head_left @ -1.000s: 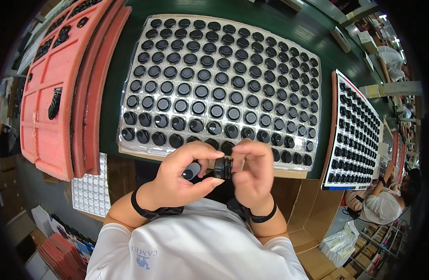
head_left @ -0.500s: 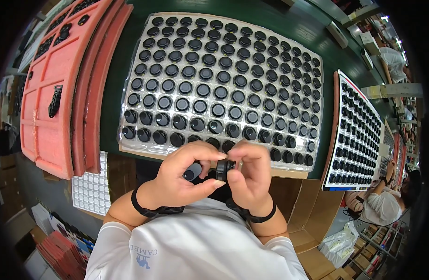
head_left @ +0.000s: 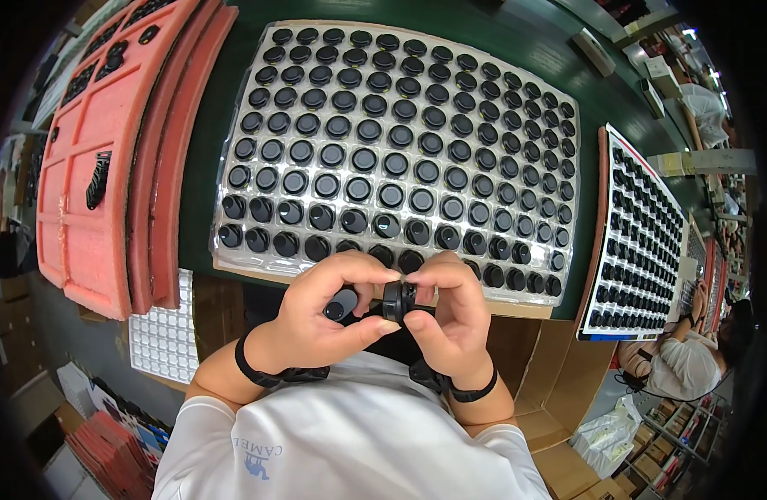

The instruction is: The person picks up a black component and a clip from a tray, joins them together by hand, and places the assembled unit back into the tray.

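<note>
Just in front of my chest, both hands meet at a round black plastic part [head_left: 393, 302] with a wide rim, tilted on its side. My left hand [head_left: 317, 308] pinches its rim between thumb and forefinger. A second black piece, a short cylinder with a smooth grey end [head_left: 340, 306], is tucked in the same palm. From the other side, my right hand [head_left: 454, 321] grips the part with thumb and fingertips. Beyond my hands, a clear plastic tray [head_left: 258, 262] carries rows of similar round black parts. Its near row is partly hidden by my fingers.
Pink foam trays [head_left: 71, 196] are stacked at the left, a few black pieces on top. Another white tray [head_left: 604, 250] of black parts stands at the right. An open cardboard box [head_left: 525, 367] sits below the table edge. A co-worker [head_left: 684, 362] sits far right.
My right fingers have closed in on the black part and their blur is gone. The left hand still holds the part and the cylinder, and has barely moved.
</note>
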A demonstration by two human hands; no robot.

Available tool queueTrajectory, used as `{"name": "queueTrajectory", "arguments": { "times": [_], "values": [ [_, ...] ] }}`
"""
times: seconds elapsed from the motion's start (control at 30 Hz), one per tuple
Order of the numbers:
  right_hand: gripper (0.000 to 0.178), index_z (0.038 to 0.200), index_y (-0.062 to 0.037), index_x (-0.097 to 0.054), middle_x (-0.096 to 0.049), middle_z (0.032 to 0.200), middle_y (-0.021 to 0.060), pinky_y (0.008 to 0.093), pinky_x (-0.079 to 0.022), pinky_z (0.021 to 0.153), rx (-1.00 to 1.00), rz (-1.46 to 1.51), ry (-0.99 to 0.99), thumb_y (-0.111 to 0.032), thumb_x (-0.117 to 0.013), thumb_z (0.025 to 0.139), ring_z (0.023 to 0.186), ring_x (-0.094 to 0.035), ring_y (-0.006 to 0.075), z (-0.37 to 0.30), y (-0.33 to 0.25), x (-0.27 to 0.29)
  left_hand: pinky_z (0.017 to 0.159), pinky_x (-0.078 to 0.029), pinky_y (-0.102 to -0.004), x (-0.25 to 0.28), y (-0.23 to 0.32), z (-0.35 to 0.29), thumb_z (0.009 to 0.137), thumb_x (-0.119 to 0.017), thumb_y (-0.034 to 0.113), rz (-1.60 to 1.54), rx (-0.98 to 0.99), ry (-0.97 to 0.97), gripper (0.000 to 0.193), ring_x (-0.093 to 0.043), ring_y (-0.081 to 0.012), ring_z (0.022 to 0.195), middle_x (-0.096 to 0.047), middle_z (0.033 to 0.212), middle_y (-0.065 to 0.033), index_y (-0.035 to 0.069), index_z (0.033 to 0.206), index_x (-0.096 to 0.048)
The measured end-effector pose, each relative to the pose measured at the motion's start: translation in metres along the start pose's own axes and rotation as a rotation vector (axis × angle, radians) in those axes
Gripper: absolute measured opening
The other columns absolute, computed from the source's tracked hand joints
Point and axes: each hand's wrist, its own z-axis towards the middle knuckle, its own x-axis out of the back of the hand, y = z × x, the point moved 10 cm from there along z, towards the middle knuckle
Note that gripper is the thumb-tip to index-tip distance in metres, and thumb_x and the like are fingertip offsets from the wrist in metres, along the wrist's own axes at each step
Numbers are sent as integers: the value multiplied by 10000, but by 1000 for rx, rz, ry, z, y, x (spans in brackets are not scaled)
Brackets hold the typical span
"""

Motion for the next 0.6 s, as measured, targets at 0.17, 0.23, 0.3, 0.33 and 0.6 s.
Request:
{"name": "queueTrajectory", "arguments": {
  "times": [0.17, 0.23, 0.3, 0.33, 0.6],
  "values": [
    [321, 1010, 9, -581, -525, 876, 80, 279, -383, 722, 190, -191, -56, -231, -683, 824, 775, -470, 172, 3, -18, -1, 696, -438, -276, -1, -1, 2, 817, -703, 196, 17, -24, -30, 416, -523, -152, 750, -583, 934, -106, -25, 1123, -530],
    [293, 995, 8, -597, -535, 888, 94, 291, -393, 735, 179, -221, -52, -206, -684, 815, 794, -486, 192, 2, -19, 2, 667, -425, -262, -2, 3, 6, 834, -685, 204, 62, -62, -25, 401, -499, -125, 696, -543, 836, -59, -4, 1144, -538],
    [282, 995, 6, -595, -538, 891, 95, 293, -396, 743, 187, -257, -49, -194, -680, 815, 800, -489, 195, 2, -21, 6, 653, -418, -254, -5, 4, 8, 843, -676, 208, 75, -84, -32, 394, -488, -112, 669, -523, 787, -35, 6, 1154, -542],
    [271, 995, 4, -594, -541, 895, 97, 296, -399, 751, 196, -289, -51, -182, -675, 815, 805, -493, 198, 3, -22, 9, 664, -423, -259, -5, 0, 8, 867, -633, 268, 77, -46, -35, 409, -494, -124, 693, -541, 837, -64, -10, 1149, -532],
    [232, 958, -9, -599, -572, 893, 105, 304, -430, 734, -82, -833, 344, 5, -662, 735, 804, -532, 238, -21, -15, 116, 667, -426, -257, -6, -16, 2, 944, -431, 478, -47, 154, -21, 573, -485, -127, 690, -575, 944, -131, -46, 1170, -479]
  ]
}}
